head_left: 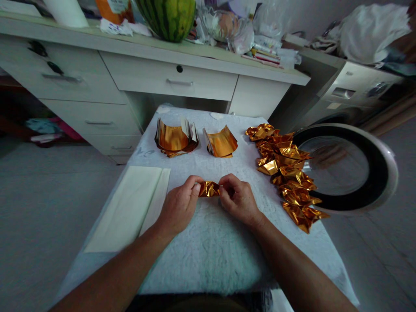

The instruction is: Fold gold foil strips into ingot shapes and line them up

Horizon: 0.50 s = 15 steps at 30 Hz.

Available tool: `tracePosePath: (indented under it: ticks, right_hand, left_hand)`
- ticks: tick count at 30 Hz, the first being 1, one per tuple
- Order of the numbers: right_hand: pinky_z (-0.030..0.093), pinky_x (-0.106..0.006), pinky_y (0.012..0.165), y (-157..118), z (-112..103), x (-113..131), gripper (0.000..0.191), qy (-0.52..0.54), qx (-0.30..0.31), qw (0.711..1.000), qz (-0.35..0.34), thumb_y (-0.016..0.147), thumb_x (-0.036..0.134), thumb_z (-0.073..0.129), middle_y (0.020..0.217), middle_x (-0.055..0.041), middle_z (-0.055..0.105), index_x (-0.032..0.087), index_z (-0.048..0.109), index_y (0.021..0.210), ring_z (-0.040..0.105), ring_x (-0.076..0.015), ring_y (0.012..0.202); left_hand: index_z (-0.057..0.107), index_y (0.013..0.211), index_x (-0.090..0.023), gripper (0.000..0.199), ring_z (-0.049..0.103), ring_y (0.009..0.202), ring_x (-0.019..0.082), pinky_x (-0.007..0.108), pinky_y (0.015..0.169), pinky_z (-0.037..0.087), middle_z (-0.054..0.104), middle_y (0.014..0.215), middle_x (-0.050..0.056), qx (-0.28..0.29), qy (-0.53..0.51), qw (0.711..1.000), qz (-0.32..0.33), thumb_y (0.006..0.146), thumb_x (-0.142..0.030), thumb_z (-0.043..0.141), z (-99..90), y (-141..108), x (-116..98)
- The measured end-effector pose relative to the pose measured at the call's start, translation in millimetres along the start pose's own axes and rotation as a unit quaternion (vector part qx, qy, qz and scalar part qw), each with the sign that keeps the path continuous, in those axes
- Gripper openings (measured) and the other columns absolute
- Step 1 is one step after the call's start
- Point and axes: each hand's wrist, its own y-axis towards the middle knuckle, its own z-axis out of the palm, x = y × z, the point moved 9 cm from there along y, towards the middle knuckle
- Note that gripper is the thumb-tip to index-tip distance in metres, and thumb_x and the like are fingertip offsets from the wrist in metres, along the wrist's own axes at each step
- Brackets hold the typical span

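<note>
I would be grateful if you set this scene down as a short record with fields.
Left hand: pinches one end of a gold foil piece
Right hand: at the piece's other end
Table, far side: two groups of curved gold sheets
Table, left side: pale paper
Table, right side: crumpled gold pieces
Counter: watermelon
Washing machine: door open

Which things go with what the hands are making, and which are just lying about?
Seem to belong:
- gold piece between the left hand and right hand
- curved gold sheets
- crinkled gold pile
- pale sheets, probably

Just lying about:
- watermelon
- white cloth on the washing machine
</note>
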Motion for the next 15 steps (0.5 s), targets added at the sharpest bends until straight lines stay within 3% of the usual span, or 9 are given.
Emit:
tracePosePath:
  ticks: [7, 11, 15]
  right_hand:
    - [0.033, -0.021, 0.051, 7, -26, -7, 0.003, -0.033, -0.050, 0.998, 0.006, 0.087, 0.021, 0.049, 0.060, 0.0067, 0.049, 0.021, 0.052, 0.086, 0.045, -0.0096, 0.051]
    - [0.036, -0.022, 0.054, 11, -59, -14, 0.008, -0.045, -0.114, 0.992, 0.022, 0.088, 0.020, 0.047, 0.068, 0.0028, 0.055, 0.020, 0.055, 0.091, 0.049, -0.0114, 0.057]
    - [0.033, -0.023, 0.052, 6, -99, -23, 0.006, -0.086, -0.178, 0.978, 0.060, 0.082, 0.019, 0.053, 0.062, 0.0043, 0.049, 0.020, 0.057, 0.085, 0.043, -0.0108, 0.053]
  left_hand:
    - [0.044, 0.127, -0.018, 0.038, 0.060, 0.061, 0.017, 0.028, 0.058, 0.041, 0.054, 0.065, -0.006, -0.002, -0.051, 0.999, 0.002, 0.100, -0.044, 0.036, -1.9, -2, 0]
    - [0.043, 0.128, -0.019, 0.037, 0.060, 0.064, 0.017, 0.027, 0.058, 0.040, 0.056, 0.067, -0.006, 0.021, -0.038, 0.999, 0.001, 0.099, -0.042, 0.039, 3.9, -2, 1]
    - [0.043, 0.129, -0.019, 0.036, 0.060, 0.064, 0.016, 0.027, 0.058, 0.040, 0.056, 0.068, -0.006, 0.030, -0.027, 0.999, 0.005, 0.098, -0.038, 0.040, 6.9, -1, 2]
